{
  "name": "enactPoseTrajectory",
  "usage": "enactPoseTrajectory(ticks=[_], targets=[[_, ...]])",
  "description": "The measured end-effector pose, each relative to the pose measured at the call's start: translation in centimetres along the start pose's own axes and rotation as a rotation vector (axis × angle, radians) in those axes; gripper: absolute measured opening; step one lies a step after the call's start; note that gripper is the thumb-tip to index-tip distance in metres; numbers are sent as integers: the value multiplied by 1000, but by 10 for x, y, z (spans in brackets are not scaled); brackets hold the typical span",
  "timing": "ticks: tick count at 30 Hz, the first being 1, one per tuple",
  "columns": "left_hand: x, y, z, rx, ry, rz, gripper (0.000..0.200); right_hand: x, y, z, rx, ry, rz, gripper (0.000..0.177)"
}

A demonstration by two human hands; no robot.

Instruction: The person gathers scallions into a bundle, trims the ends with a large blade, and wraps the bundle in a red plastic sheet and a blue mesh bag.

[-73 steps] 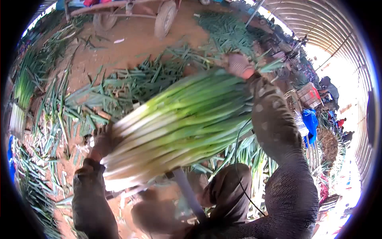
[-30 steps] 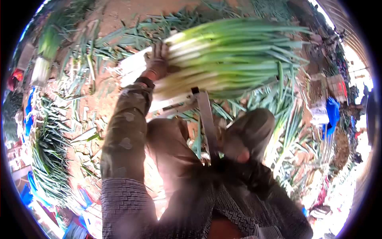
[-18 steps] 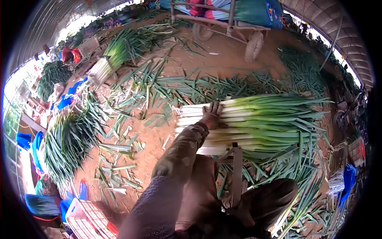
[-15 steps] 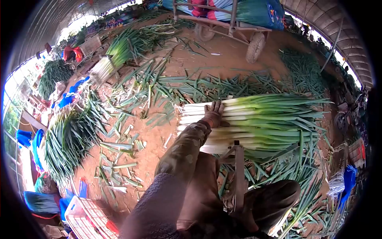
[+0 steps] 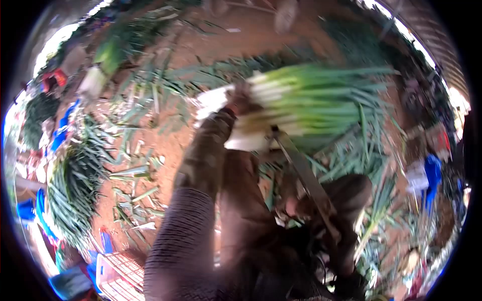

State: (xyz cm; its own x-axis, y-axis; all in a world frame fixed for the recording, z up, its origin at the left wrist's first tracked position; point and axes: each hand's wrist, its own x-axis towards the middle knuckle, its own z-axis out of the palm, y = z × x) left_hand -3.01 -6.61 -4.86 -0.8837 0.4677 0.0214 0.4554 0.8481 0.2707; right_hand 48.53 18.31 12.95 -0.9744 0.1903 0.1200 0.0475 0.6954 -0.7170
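Observation:
A broad pile of long green onions [image 5: 311,100] lies crosswise ahead of me, white ends to the left and green leaves to the right. My left hand [image 5: 242,98] rests on top of the white stalks, fingers laid over them, though motion smears it. Below the pile, a flat metal bar [image 5: 304,170] slants from its dark tip by the stalks down to the right. My right hand [image 5: 344,251] is at the bar's lower end, seemingly closed around it; shadow and blur hide its fingers.
Another heap of green onions [image 5: 75,185] lies on the left, with more stalks [image 5: 103,65] beyond. A pink plastic basket [image 5: 118,273] stands at lower left. Cut leaves litter the brown dirt floor [image 5: 170,135]. Blue bags [image 5: 432,180] hang at right. A cart wheel [image 5: 286,15] shows at the top.
My view has tilted and shifted, so the pile appears higher and further left. The metal bar's lower end has swung right, from upright to slanting. My left hand stays on the stalks.

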Motion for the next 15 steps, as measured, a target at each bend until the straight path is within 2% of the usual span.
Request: enactPoseTrajectory(ticks=[2,3,5,7,8,9,10,11,12,14,15], targets=[[-11,13,-18,69,19,-61,120,42,-34,-25,-60,85,-207,29],[-13,15,-23,41,-1,-82,120,78,-50,-34,-202,158,-491,27],[-16,20,-33,63,-52,-98,118,144,-69,-47,-213,196,-707,14],[-14,19,-35,58,-58,-91,117,212,-111,-56,-198,135,-712,13],[-14,18,-34,55,-64,-89,117,246,-126,-49,-45,120,-610,21],[-16,19,-30,63,-71,-81,117,289,-133,-46,-287,202,-665,26],[-15,19,-30,75,-72,-74,117,338,-132,-36,-334,290,-830,31],[-12,16,-32,91,-73,-68,117,392,-128,-23,-375,305,-925,22],[-14,16,-35,66,-65,-42,119,437,-123,-8,-411,312,-1015,21],[-14,11,-37,33,-90,-10,121,499,-141,32,-667,166,-475,48],[-12,9,-37,13,-104,4,122,543,-124,59,-561,109,-553,52]])
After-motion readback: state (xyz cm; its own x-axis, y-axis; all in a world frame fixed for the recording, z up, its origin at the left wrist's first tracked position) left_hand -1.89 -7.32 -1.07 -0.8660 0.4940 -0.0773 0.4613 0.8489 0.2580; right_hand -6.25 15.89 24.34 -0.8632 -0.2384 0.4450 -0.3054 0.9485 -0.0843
